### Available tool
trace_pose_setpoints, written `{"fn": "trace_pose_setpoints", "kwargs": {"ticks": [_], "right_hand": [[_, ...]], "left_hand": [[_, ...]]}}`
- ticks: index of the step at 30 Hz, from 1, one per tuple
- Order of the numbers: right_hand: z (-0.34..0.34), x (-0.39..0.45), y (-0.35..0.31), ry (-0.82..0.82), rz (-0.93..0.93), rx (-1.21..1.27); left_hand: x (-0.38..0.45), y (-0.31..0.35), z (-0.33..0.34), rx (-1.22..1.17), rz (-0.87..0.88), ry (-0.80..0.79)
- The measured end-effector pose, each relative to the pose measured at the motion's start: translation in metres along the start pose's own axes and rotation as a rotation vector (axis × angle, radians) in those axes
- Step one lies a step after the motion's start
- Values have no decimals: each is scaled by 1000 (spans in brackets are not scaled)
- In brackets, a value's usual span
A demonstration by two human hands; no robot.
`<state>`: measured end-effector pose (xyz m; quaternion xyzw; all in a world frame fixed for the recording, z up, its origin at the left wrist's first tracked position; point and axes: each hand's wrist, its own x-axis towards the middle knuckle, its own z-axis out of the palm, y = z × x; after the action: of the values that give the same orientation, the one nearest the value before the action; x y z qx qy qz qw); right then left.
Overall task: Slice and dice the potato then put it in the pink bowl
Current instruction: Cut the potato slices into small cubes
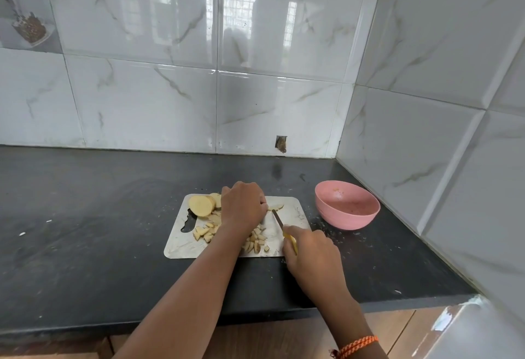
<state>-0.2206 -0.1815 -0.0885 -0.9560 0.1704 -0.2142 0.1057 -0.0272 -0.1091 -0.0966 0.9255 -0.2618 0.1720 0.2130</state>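
Looks like a home kitchen corner

Glossy marble-look wall tiles [142, 88] up top, dark stone countertop [85, 230] across the middle, chopping board [181, 245] with potato pieces [255, 242] lower centre.

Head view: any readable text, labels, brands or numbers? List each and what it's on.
None readable.
pink bowl: no marking visible.
cutting board: no print visible.
knife, held in the right hand: no brand visible on blade or yellow handle.
decorative wall tile, top left: a picture only, no lettering to make out.
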Motion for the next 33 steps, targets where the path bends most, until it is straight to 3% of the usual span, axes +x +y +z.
{"fn": "trace_pose_setpoints", "kwargs": {"ticks": [5, 8, 24, 30, 33], "right_hand": [[6, 18, -3, 118, 17, 38], [13, 24, -5, 44, -6, 39], [9, 6, 0, -24, -33, 16], [0, 12, 32, 180, 101, 93], [2, 22, 36, 144, 85, 2]], "left_hand": [[2, -9, -3, -37, -34, 14], [3, -16, -3, -69, -72, 6], [-2, -7, -4, -52, -35, -37], [1, -12, -9, -143, 72, -135], [1, -14, -10, -206, 93, -138]]}}
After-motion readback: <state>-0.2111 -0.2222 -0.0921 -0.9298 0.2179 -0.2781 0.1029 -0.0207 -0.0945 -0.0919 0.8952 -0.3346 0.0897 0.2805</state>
